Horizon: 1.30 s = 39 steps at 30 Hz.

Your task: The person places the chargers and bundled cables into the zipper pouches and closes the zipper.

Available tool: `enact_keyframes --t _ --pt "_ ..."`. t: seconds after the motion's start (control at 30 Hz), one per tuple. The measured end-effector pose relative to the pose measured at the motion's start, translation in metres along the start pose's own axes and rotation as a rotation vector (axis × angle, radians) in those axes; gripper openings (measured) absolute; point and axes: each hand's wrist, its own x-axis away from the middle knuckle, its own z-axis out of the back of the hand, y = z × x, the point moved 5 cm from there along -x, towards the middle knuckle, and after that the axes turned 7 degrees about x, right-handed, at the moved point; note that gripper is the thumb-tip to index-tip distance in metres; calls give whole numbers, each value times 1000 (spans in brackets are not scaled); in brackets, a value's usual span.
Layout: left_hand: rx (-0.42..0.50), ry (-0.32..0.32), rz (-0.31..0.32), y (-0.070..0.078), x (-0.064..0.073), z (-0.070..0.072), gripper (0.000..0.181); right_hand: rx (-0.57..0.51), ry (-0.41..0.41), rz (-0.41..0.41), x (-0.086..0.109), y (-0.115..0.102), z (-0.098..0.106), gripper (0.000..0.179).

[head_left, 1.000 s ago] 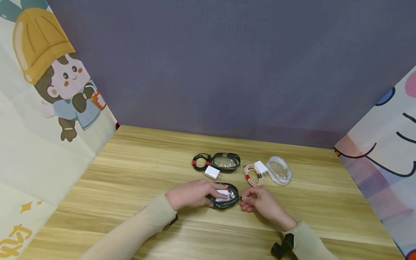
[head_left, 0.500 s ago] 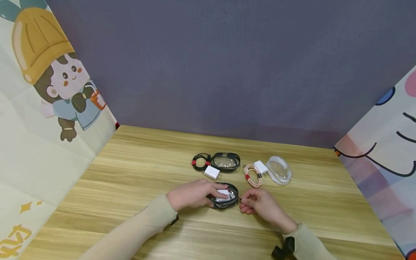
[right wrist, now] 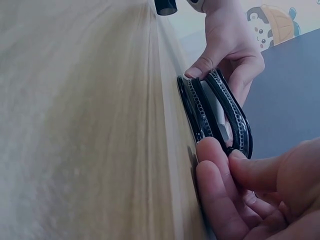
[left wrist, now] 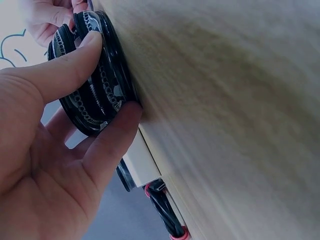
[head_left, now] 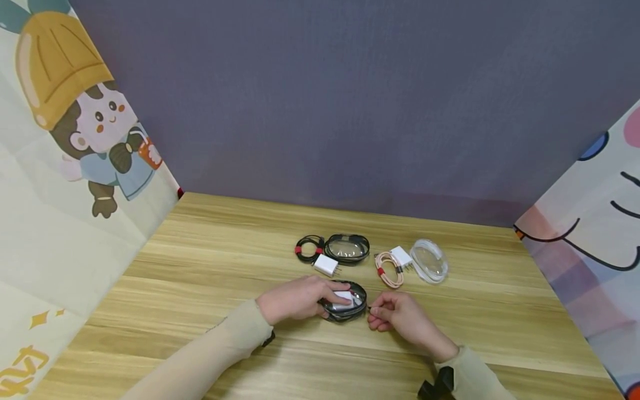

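Note:
A small clear zipper case [head_left: 345, 318] with black edging lies on the table, a white charger [head_left: 343, 297] inside it. My left hand [head_left: 300, 297] grips its left side, fingers across the top and thumb on the near edge. The two zipper rows stand apart along the side in the right wrist view, and the charger [right wrist: 215, 112] shows in the gap. At the case's right end my right hand [head_left: 400, 315] pinches the zipper pull [right wrist: 231, 149] between thumb and forefinger, the other fingers curled below.
Behind the case lie a black cable coil with red ties [head_left: 310, 250], another black-edged clear case [head_left: 347, 261] and a white charger [head_left: 326, 265]. Farther right are a pink cable coil [head_left: 388, 269], a charger [head_left: 401, 257] and a white-edged clear case [head_left: 429, 261]. A grey partition [head_left: 320, 111] borders the table.
My right hand has shifted very slightly toward the table's near side, still pinching the zipper pull. The left hand and the case have stayed in place.

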Motion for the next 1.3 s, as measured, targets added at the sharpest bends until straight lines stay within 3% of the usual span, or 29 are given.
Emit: enact_keyframes --t 0.8,1.3 --pt "8 9 -6 1 1 0 56 -12 -44 -17 5 2 -8 10" --pt "15 10 13 2 0 0 56 -118 -76 -74 8 2 -16 10"
